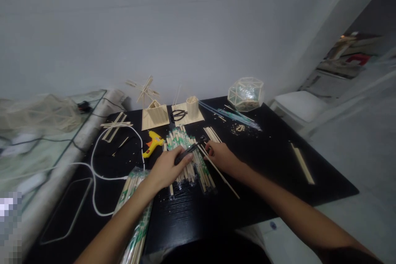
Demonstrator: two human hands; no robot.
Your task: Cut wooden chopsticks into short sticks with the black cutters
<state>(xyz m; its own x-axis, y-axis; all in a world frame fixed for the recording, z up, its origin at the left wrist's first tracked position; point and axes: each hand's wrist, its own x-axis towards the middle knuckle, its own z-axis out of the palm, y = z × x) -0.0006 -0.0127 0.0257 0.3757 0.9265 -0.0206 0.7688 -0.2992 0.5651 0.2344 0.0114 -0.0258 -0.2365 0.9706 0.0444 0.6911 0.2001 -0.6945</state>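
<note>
My left hand (pixel 168 169) grips a black-handled cutting tool (pixel 189 150) over a pile of wrapped chopsticks (pixel 185 154) on the black table (pixel 262 165). My right hand (pixel 221 156) holds a thin wooden stick (pixel 224 177) that slants toward me, its far end near the tool's tip. A short row of bare sticks (pixel 212 133) lies just beyond my right hand.
A yellow glue gun (pixel 152 142) with a white cable (pixel 95 165) lies left of the pile. Behind stand a small stick house (pixel 154 113), scissors (pixel 178 114), a stick cup (pixel 192 107) and a faceted stick dome (pixel 246 93). A chopstick pack (pixel 136 210) sits near my left forearm; a loose stick (pixel 302 163) lies right.
</note>
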